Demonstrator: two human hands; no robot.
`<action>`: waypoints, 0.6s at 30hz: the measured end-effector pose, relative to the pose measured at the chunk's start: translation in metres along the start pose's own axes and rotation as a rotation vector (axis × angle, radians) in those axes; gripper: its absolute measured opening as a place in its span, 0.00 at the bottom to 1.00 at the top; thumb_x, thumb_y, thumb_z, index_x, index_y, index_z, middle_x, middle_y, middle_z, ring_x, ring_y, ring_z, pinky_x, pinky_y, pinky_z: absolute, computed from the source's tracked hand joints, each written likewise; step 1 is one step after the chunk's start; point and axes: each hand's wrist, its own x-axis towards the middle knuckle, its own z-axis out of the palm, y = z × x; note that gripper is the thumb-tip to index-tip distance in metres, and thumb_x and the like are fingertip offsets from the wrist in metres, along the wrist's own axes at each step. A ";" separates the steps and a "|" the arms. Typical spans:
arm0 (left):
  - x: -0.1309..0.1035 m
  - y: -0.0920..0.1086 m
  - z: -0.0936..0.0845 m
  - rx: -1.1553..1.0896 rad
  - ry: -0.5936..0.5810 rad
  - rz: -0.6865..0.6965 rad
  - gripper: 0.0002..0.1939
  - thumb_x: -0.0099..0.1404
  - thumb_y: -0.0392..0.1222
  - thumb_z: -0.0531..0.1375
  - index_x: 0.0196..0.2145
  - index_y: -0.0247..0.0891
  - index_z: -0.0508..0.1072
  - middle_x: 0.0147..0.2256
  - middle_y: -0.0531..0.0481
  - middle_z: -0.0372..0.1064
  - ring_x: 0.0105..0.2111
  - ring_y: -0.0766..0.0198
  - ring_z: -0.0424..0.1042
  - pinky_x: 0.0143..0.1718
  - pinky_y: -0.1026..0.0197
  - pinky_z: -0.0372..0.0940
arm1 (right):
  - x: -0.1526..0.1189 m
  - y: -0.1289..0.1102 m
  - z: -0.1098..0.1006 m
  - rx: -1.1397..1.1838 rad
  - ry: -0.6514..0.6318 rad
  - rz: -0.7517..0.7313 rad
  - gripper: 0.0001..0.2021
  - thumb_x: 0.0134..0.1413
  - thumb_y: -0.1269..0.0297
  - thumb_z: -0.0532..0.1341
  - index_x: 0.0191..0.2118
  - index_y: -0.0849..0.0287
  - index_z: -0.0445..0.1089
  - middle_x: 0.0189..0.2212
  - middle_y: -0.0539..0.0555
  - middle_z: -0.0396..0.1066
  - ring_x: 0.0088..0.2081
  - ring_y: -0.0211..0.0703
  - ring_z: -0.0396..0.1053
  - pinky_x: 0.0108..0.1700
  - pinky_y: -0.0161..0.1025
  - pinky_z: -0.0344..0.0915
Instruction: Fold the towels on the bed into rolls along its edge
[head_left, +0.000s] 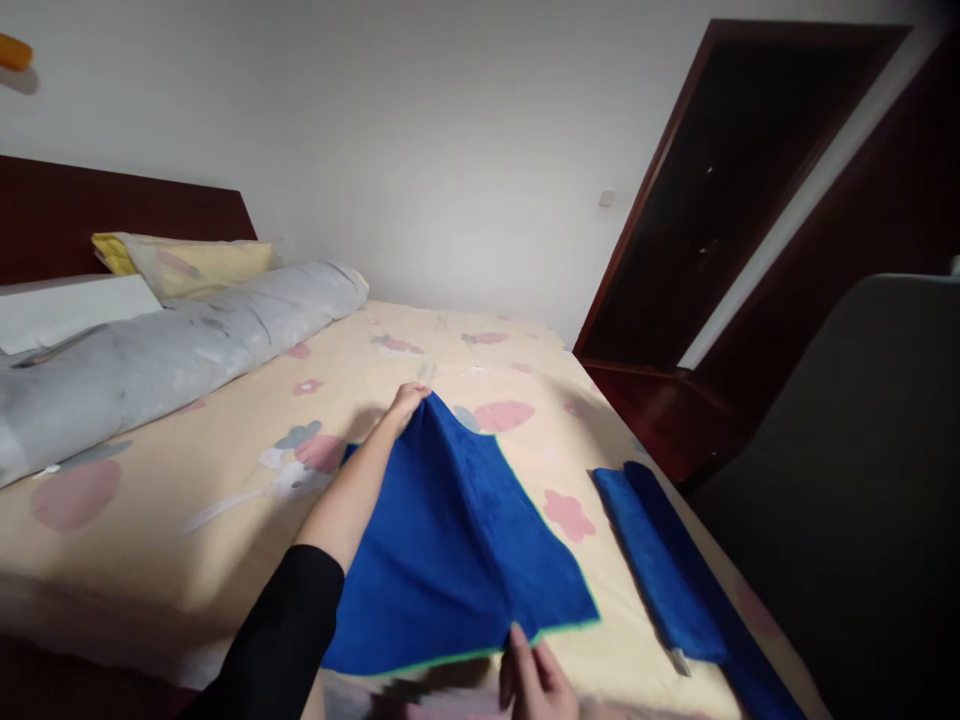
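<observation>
In the head view, I see a bed [247,420] with a pale yellow sheet, which has printed carrots and flowers. On this bed lies the blue cloth [435,550], in front of me and near the middle of the view. It has a thin bright green edge. Its far part is lifted to a peak, and from there a long fold runs down towards the near edge; the rest is spread rather flat.

My left hand [410,397] is closed, with the fingers together on the far part of the cloth, at this peak. My right hand [536,683] pinches the near edge between thumb and fingers, close to the green border.

To the right of the cloth, and apart from it, a folded blue piece [664,565] lies beside a long dark blue strip [716,610]. On the left there are a grey roll [187,340] and a yellow pillow [225,262].
</observation>
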 end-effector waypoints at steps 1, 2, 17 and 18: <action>-0.002 0.010 -0.019 -0.073 0.034 0.010 0.12 0.56 0.46 0.64 0.27 0.34 0.71 0.25 0.51 0.70 0.27 0.67 0.68 0.33 0.64 0.62 | 0.012 -0.015 -0.005 0.008 0.118 -0.038 0.25 0.53 0.40 0.59 0.17 0.53 0.60 0.13 0.47 0.55 0.17 0.39 0.56 0.22 0.39 0.58; -0.005 0.020 -0.038 -0.143 0.064 0.020 0.13 0.54 0.47 0.65 0.27 0.34 0.71 0.24 0.51 0.69 0.25 0.68 0.66 0.30 0.65 0.61 | 0.026 -0.031 -0.011 0.012 0.211 -0.111 0.26 0.51 0.40 0.61 0.16 0.54 0.57 0.13 0.47 0.53 0.19 0.38 0.54 0.23 0.38 0.56; -0.124 0.077 -0.181 -0.528 0.128 0.143 0.22 0.38 0.44 0.75 0.31 0.30 0.76 0.27 0.48 0.73 0.26 0.68 0.70 0.30 0.67 0.64 | 0.192 -0.184 -0.039 0.173 -0.064 -0.548 0.19 0.41 0.47 0.70 0.26 0.60 0.71 0.22 0.49 0.67 0.25 0.35 0.62 0.31 0.35 0.60; -0.128 0.077 -0.182 -0.513 0.130 0.139 0.23 0.37 0.44 0.76 0.30 0.30 0.77 0.27 0.47 0.73 0.27 0.68 0.70 0.30 0.67 0.64 | 0.196 -0.186 -0.040 0.191 -0.084 -0.558 0.18 0.41 0.48 0.70 0.28 0.60 0.71 0.23 0.48 0.67 0.26 0.35 0.62 0.31 0.35 0.61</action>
